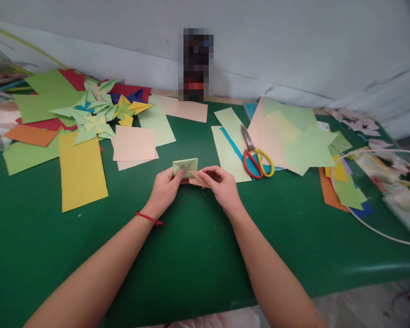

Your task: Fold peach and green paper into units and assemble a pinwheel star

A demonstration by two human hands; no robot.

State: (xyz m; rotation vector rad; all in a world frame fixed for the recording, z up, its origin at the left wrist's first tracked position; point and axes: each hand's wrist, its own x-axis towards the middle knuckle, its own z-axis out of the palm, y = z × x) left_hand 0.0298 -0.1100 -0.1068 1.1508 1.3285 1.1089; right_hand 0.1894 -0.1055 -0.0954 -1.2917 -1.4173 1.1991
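In the middle of the head view, my left hand (pixel 166 187) pinches a small folded piece of pale green paper (pixel 192 163), its thumb pressed on the front. My right hand (pixel 221 186) grips a folded piece of peach paper (pixel 198 179) between thumb and fingers. The two pieces meet, the peach one overlapping the green one's lower right; whether they are joined I cannot tell. Right of my hands, scissors (pixel 252 152) with one red and one yellow handle rest partly opened over pale green paper (pixel 228 157) and a blue strip (pixel 232 145).
Folded paper stars (pixel 94 114) lie at the back left, among green and red sheets. Nearer are a yellow sheet (pixel 82 173) and peach rectangles (pixel 135 142). Large pale green sheets (pixel 310 143) spread at right, near a white cord (pixel 369 228). A pixelated object (pixel 196 64) stands against the wall.
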